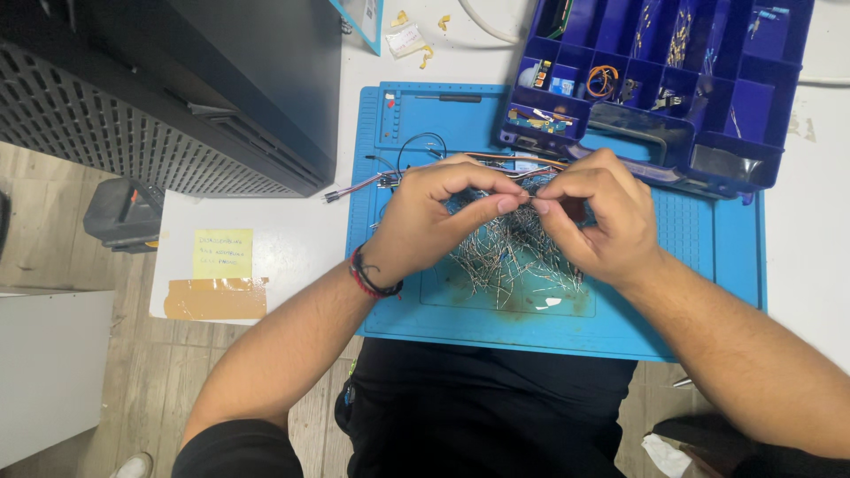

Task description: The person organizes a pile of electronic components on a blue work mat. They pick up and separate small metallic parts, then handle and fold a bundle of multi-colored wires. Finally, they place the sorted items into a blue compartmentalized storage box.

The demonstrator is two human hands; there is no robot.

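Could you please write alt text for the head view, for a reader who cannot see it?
Left hand and right hand pinch a thin wire component between fingertips above a pile of wire leads on a blue work mat. A blue compartment box sits behind.

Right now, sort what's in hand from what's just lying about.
In hand:
left hand and right hand, pinching one thin wire part
pile of wire parts
blue mat

Lying about:
blue parts box
yellow note
black case
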